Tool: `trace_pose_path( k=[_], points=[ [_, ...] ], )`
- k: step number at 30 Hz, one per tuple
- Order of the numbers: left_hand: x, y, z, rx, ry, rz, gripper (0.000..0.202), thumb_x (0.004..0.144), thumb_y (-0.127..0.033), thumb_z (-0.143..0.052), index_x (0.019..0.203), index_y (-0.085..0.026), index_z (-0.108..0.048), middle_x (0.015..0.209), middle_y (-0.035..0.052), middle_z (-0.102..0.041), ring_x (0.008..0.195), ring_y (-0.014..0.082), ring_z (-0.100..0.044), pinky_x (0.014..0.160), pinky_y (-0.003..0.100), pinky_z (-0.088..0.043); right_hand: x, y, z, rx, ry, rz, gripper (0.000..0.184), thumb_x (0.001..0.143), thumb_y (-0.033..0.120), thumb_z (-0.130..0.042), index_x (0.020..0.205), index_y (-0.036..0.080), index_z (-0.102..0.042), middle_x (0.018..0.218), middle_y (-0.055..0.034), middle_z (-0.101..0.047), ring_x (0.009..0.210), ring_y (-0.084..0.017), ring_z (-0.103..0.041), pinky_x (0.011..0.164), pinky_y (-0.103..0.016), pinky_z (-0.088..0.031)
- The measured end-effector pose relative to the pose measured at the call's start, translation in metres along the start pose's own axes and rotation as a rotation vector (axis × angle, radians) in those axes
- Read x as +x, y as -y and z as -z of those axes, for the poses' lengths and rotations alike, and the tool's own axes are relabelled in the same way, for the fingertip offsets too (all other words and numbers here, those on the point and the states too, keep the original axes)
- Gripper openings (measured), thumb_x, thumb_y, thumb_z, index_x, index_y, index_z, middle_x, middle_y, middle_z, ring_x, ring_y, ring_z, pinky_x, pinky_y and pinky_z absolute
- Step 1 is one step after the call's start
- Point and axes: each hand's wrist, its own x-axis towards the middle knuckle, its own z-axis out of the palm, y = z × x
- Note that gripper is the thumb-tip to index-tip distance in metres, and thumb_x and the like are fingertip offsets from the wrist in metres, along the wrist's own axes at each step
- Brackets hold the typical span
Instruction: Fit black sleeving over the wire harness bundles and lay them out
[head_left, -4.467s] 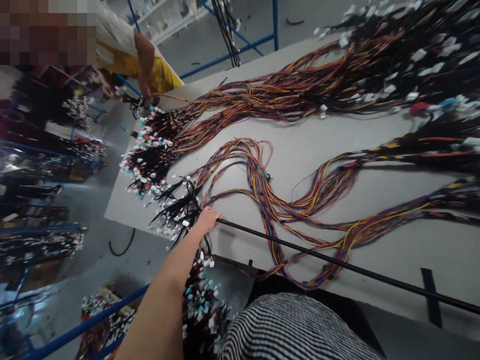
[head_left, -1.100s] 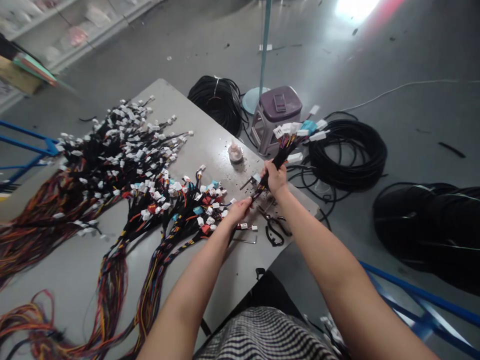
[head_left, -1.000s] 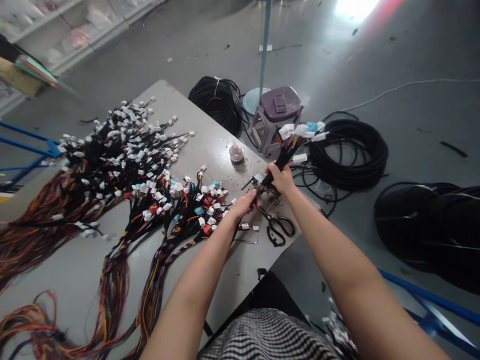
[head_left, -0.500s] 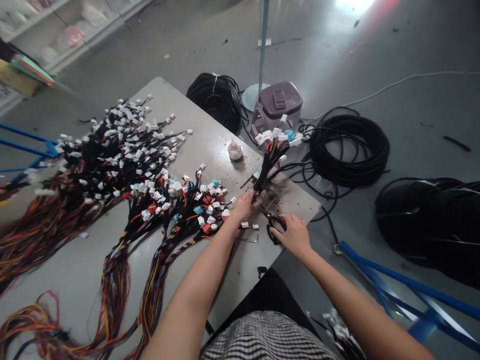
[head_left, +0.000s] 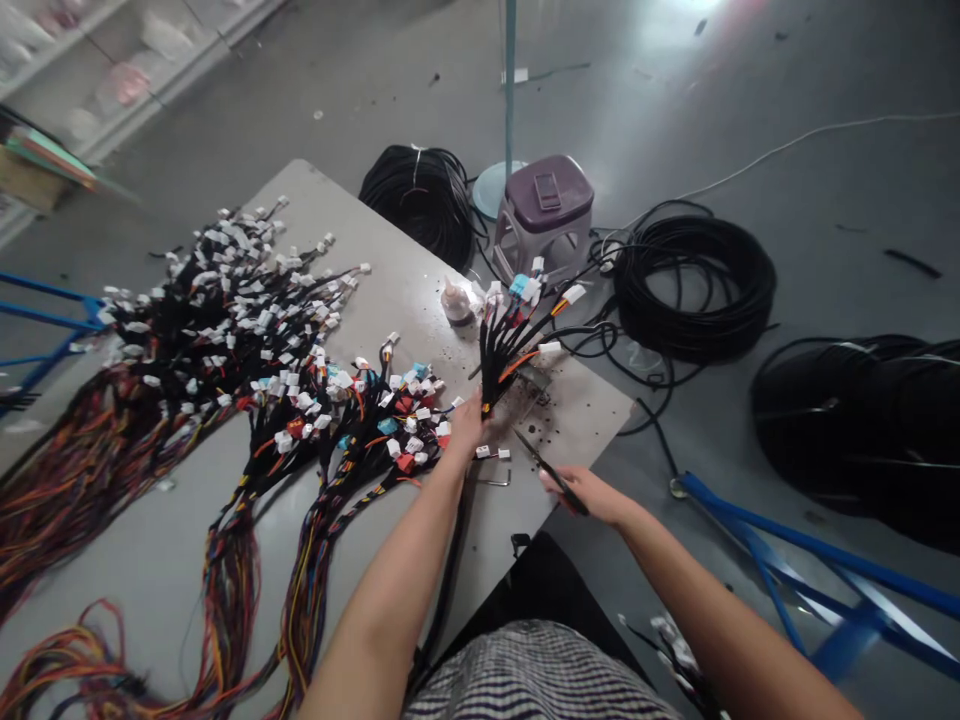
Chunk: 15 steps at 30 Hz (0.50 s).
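My left hand (head_left: 466, 425) is closed round a black-sleeved wire harness (head_left: 501, 345) near the table's far corner. The harness stands up from the fist and fans out into white and blue connectors (head_left: 529, 291). My right hand (head_left: 589, 493) is closed on black scissors (head_left: 546, 466), lifted just off the table's right edge, blades pointing toward the harness base. A small bent metal piece (head_left: 491, 478) lies on the table between my hands.
Several harnesses with white connectors (head_left: 240, 300) and coloured wires (head_left: 225, 590) cover the grey table (head_left: 150, 540). A small bottle (head_left: 454, 300) stands near the corner. On the floor are a purple stool (head_left: 546, 205), black cable coils (head_left: 694, 285) and a blue frame (head_left: 810, 570).
My right hand let go of the harness, dropped to the table and picked up the scissors. My left hand kept its grip, and the harness tip has tilted left.
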Motion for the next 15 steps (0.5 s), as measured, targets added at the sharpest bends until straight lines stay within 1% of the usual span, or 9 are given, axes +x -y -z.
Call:
trace_pose_path(
  k=[1, 2, 4, 7, 10, 13, 15],
  points=[
    [-0.003, 0.003, 0.001, -0.018, -0.001, 0.015, 0.048, 0.091, -0.056, -0.041, 0.076, -0.016, -0.063, 0.053, 0.0034, -0.051, 0.053, 0.0172, -0.050, 0.053, 0.029, -0.040, 0.003, 0.005, 0.003, 0.167, 0.100, 0.020, 0.070, 0.074, 0.085, -0.045, 0.079, 0.016, -0.055, 0.059, -0.0001, -0.052, 0.054, -0.014, -0.050, 0.058, -0.027, -0.038],
    [-0.006, 0.005, 0.003, -0.044, 0.003, 0.046, 0.049, 0.092, -0.057, -0.039, 0.076, -0.016, -0.062, 0.053, 0.0035, -0.051, 0.052, 0.0169, -0.049, 0.052, 0.029, -0.039, 0.006, 0.011, 0.006, 0.293, 0.154, 0.028, 0.074, 0.068, 0.089, -0.048, 0.081, 0.016, -0.054, 0.058, 0.0012, -0.050, 0.051, -0.012, -0.048, 0.055, -0.025, -0.037],
    [-0.011, 0.005, 0.005, -0.100, 0.006, 0.106, 0.057, 0.093, -0.060, -0.031, 0.069, -0.017, -0.058, 0.051, 0.0032, -0.049, 0.047, 0.0149, -0.043, 0.048, 0.028, -0.035, 0.014, 0.022, 0.011, 0.409, 0.173, 0.023, 0.078, 0.061, 0.090, -0.054, 0.082, 0.015, -0.054, 0.059, 0.0017, -0.051, 0.049, -0.010, -0.048, 0.052, -0.023, -0.036],
    [-0.014, -0.002, 0.006, -0.175, 0.021, 0.156, 0.065, 0.092, -0.067, -0.025, 0.061, -0.017, -0.052, 0.047, 0.0010, -0.042, 0.042, 0.0115, -0.034, 0.044, 0.027, -0.028, 0.030, 0.040, 0.016, 0.410, 0.181, 0.048, 0.078, 0.061, 0.089, -0.058, 0.080, 0.014, -0.056, 0.058, 0.0011, -0.052, 0.048, -0.009, -0.050, 0.050, -0.021, -0.038],
    [-0.015, -0.008, 0.005, -0.248, 0.023, 0.154, 0.067, 0.088, -0.074, -0.029, 0.058, -0.017, -0.050, 0.044, -0.0018, -0.036, 0.039, 0.0093, -0.029, 0.043, 0.026, -0.023, 0.044, 0.056, 0.019, 0.369, 0.209, 0.059, 0.076, 0.065, 0.088, -0.056, 0.078, 0.013, -0.057, 0.055, 0.0007, -0.053, 0.045, -0.009, -0.051, 0.048, -0.021, -0.040],
    [-0.018, -0.009, 0.005, -0.338, 0.003, 0.146, 0.067, 0.083, -0.078, -0.036, 0.057, -0.018, -0.046, 0.045, -0.0021, -0.037, 0.040, 0.0078, -0.028, 0.042, 0.024, -0.020, 0.052, 0.065, 0.016, 0.348, 0.211, 0.019, 0.073, 0.072, 0.085, -0.053, 0.076, 0.012, -0.057, 0.055, -0.0015, -0.055, 0.045, -0.011, -0.054, 0.047, -0.021, -0.043],
    [-0.020, -0.007, 0.007, -0.366, -0.005, 0.135, 0.067, 0.080, -0.080, -0.039, 0.057, -0.017, -0.047, 0.047, -0.0016, -0.040, 0.040, 0.0071, -0.029, 0.042, 0.023, -0.020, 0.053, 0.066, 0.011, 0.343, 0.211, 0.012, 0.070, 0.077, 0.082, -0.052, 0.077, 0.012, -0.057, 0.057, -0.0028, -0.056, 0.046, -0.012, -0.056, 0.046, -0.020, -0.043]
  ],
)
